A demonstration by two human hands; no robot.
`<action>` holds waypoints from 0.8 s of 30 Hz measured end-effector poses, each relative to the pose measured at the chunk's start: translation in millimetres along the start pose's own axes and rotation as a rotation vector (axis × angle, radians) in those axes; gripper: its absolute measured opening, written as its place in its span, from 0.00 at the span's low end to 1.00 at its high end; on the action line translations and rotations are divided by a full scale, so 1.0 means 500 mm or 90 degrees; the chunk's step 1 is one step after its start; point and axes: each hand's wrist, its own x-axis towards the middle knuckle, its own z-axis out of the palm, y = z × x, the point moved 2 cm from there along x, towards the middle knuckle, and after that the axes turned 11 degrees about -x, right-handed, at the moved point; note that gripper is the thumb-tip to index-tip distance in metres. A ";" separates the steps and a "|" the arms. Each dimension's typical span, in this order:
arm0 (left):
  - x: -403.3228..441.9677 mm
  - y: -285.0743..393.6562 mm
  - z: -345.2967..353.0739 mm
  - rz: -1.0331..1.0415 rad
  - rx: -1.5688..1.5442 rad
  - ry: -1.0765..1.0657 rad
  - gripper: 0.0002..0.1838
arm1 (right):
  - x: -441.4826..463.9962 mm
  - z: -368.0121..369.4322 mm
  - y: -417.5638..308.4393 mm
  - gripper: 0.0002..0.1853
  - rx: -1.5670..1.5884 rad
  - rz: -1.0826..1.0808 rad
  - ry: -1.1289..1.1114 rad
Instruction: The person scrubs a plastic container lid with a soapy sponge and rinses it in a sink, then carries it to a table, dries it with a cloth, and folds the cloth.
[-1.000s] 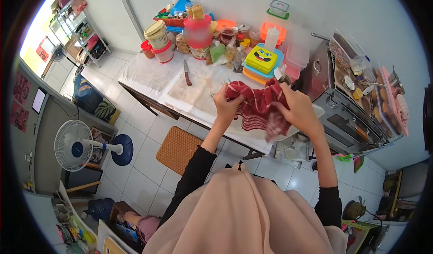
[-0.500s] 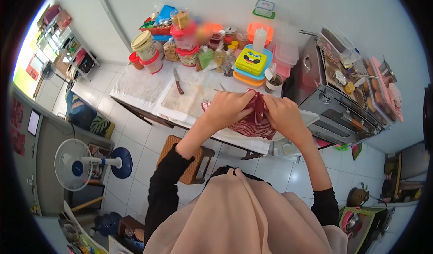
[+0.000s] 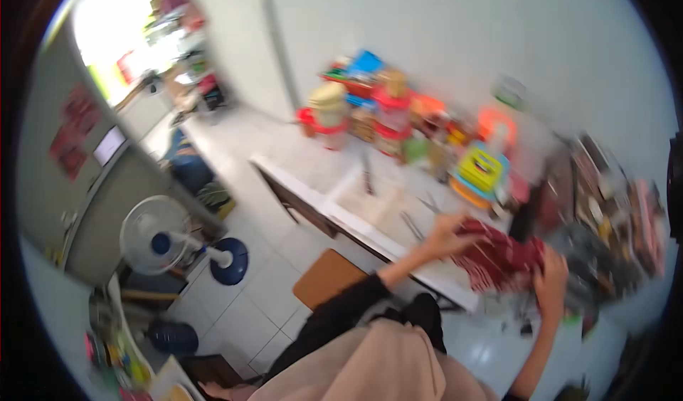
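Observation:
A dark red bag with white stripes [image 3: 498,255], which looks like crumpled plastic, hangs spread between my hands over the table's front right edge. My left hand [image 3: 448,237] grips its left upper side, with thumb and fingers closing on the material. My right hand [image 3: 553,276] is closed on the bag's right side. Motion blurs the picture, and whatever the bag contains is hidden. Left of the bag, a knife [image 3: 367,173] lies on the pale cutting board [image 3: 366,196]. Thin metal utensils [image 3: 411,224] lie close to my left hand.
Tubs [image 3: 329,113] and bagged goods line the table's wall side. A yellow box [image 3: 480,170] stands on stacked containers. A blurred oven [image 3: 555,187] is at right. A brown stool [image 3: 329,278] and a fan [image 3: 158,236] stand below left. Bottom left, another person's hand [image 3: 213,389] seems visible.
My view has swung, so the table sits further right and lower. My hands have moved apart, and the gathered bag is now spread out between them.

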 end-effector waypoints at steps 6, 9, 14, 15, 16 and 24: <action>-0.026 0.013 0.004 -0.082 0.006 0.069 0.21 | -0.014 0.026 0.011 0.24 0.024 0.046 -0.016; -0.010 0.064 -0.018 -0.074 0.157 0.039 0.22 | -0.019 0.015 0.004 0.23 0.002 0.071 -0.020; 0.013 0.273 -0.023 0.078 0.062 -0.142 0.17 | -0.012 0.032 0.018 0.24 0.008 0.053 -0.002; 0.018 0.320 -0.027 0.095 -0.143 -0.281 0.14 | -0.008 0.038 0.022 0.24 0.008 0.050 -0.001; 0.021 0.359 -0.036 0.089 -0.298 -0.397 0.10 | -0.007 0.042 0.027 0.24 0.001 0.056 0.000; -0.002 0.796 -0.252 0.414 -0.308 -1.054 0.04 | -0.002 0.031 0.025 0.24 0.006 0.075 -0.042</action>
